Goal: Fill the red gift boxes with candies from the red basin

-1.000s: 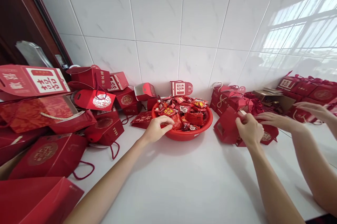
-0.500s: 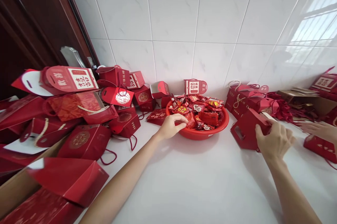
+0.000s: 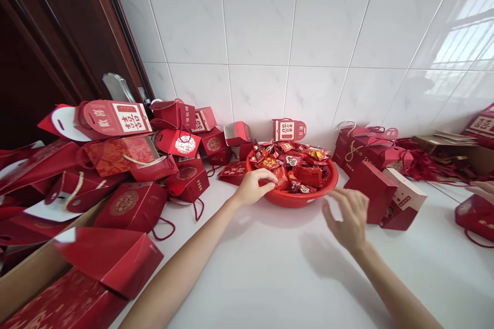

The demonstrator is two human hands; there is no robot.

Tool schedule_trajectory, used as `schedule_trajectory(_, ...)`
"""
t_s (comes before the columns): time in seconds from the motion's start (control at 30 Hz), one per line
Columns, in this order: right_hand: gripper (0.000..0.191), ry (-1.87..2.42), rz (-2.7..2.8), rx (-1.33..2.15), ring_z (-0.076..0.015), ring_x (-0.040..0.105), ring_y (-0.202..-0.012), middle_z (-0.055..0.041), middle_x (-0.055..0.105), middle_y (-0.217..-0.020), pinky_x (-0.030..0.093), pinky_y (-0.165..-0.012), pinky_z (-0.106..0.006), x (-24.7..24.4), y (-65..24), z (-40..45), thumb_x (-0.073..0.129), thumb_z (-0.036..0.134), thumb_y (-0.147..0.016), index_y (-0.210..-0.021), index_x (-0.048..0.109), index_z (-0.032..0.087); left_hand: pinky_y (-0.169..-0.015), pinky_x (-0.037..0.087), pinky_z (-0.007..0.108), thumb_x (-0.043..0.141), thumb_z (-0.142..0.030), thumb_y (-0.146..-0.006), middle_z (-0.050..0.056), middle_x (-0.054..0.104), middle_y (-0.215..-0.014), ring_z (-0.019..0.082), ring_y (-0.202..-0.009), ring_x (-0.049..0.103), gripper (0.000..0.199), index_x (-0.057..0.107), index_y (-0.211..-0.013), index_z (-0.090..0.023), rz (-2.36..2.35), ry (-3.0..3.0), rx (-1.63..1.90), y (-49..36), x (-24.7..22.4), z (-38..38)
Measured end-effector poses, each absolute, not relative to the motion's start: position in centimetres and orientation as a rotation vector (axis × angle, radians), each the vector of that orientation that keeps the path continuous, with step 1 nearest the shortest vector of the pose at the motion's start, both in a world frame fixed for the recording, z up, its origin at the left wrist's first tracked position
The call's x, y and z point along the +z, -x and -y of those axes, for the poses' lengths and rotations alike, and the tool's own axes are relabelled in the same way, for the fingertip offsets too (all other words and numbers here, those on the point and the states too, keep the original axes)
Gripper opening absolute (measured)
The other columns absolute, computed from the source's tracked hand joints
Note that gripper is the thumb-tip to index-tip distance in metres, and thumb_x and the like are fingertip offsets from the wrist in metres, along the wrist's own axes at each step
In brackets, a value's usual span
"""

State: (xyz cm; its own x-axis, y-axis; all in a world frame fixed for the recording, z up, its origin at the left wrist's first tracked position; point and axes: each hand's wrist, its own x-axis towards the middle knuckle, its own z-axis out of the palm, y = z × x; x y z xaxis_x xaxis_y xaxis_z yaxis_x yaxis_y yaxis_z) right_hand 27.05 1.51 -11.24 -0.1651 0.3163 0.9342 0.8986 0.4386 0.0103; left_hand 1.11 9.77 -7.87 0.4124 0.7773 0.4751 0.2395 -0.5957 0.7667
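A round red plastic basket [image 3: 299,200] stands against the wall, heaped with wrapped candies. My left hand [image 3: 252,186] is over its left rim, thumb and fingers curled together at a shiny red-wrapped candy [image 3: 281,178] on the near side of the heap. Just right of the basket, my right hand [image 3: 348,215] hangs above the table with fingers apart and nothing in it. Beyond it, a red gift box [image 3: 370,190] stands upright, beside a red and cream gift box [image 3: 403,203].
Many red gift boxes [image 3: 127,205] with cord handles are piled on the left. A small box [image 3: 288,130] sits behind the basket. Red gift bags [image 3: 355,146] and an open carton [image 3: 463,149] line the right wall. Another person's hand [image 3: 485,191] is at the right edge.
My right hand has let go of the red gift box and moved left to the basket's side, its fingers opening. My left hand stays at the candies. The other person's hand has shifted right.
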Motion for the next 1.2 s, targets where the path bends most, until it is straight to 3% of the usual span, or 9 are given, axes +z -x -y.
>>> schedule_trajectory(0.2, 0.017, 0.779, 1.994, -0.510, -0.0174, 0.055, -0.072, -0.0017, 0.067, -0.079, 0.042, -0.082, -0.035, -12.7, -23.0, -0.7, 0.054, 0.005, -0.091, -0.095, 0.056, 0.022, -0.089, 0.057, 0.041, 0.077, -0.039, -0.069, 0.010, 0.079, -0.095, 0.026, -0.091, 0.073, 0.031, 0.076, -0.089, -0.015, -0.937, -1.683, 1.268, 0.9, -7.0, -11.3)
schedule_trajectory(0.3, 0.016, 0.836, 1.953, -0.509, -0.0175, 0.055, -0.072, -0.0022, 0.066, -0.080, 0.041, -0.080, -0.035, -12.8, -23.8, -1.1, 0.056, 0.006, -0.092, -0.093, 0.055, 0.021, -0.092, 0.056, 0.039, 0.073, -0.034, -0.070, 0.010, 0.079, -0.099, 0.026, -0.096, 0.073, 0.025, 0.076, -0.087, -0.015, -1.295, -1.529, 1.487, 3.7, -6.0, -12.5)
schedule_trajectory(0.47, 0.015, 0.891, 1.918, -0.503, -0.0180, 0.057, -0.074, -0.0021, 0.066, -0.081, 0.040, -0.080, -0.035, -12.6, -24.9, -1.7, 0.056, 0.007, -0.092, -0.092, 0.055, 0.022, -0.101, 0.052, 0.036, 0.068, -0.019, -0.071, 0.008, 0.078, -0.110, 0.026, -0.108, 0.071, 0.028, 0.076, -0.098, -0.019, -1.791, -1.560, 1.287, 8.1, -5.6, -13.6)
schedule_trajectory(0.67, 0.017, 0.891, 1.925, -0.492, -0.0174, 0.056, -0.073, -0.0016, 0.066, -0.081, 0.040, -0.082, -0.035, -12.7, -24.8, -1.8, 0.055, 0.006, -0.092, -0.093, 0.055, 0.022, -0.108, 0.045, 0.043, 0.068, -0.023, -0.077, 0.018, 0.067, -0.133, 0.035, -0.130, 0.059, 0.036, 0.073, -0.112, -0.015, -1.982, -1.480, 1.105, 8.6, -8.3, -14.6)
schedule_trajectory(0.87, 0.017, 0.886, 1.912, -0.506, -0.0172, 0.055, -0.071, -0.0012, 0.065, -0.079, 0.041, -0.082, -0.035, -12.5, -24.9, -1.9, 0.055, 0.006, -0.092, -0.092, 0.055, 0.022, -0.101, 0.049, 0.033, 0.063, -0.030, -0.084, 0.012, 0.072, -0.128, 0.028, -0.123, 0.065, 0.029, 0.074, -0.109, -0.019, -1.994, -1.406, 1.106, 7.7, -11.1, -15.9)
schedule_trajectory(1.2, 0.016, 0.880, 1.902, -0.475, -0.0167, 0.056, -0.069, -0.0007, 0.065, -0.078, 0.041, -0.082, -0.035, -12.5, -24.9, -1.9, 0.055, 0.007, -0.092, -0.092, 0.056, 0.023, -0.095, 0.055, 0.041, 0.070, -0.021, -0.074, 0.012, 0.079, -0.100, 0.031, -0.103, 0.072, 0.014, 0.076, -0.086, -0.019, -2.088, -1.270, 1.384, 8.2, -11.3, -16.0)
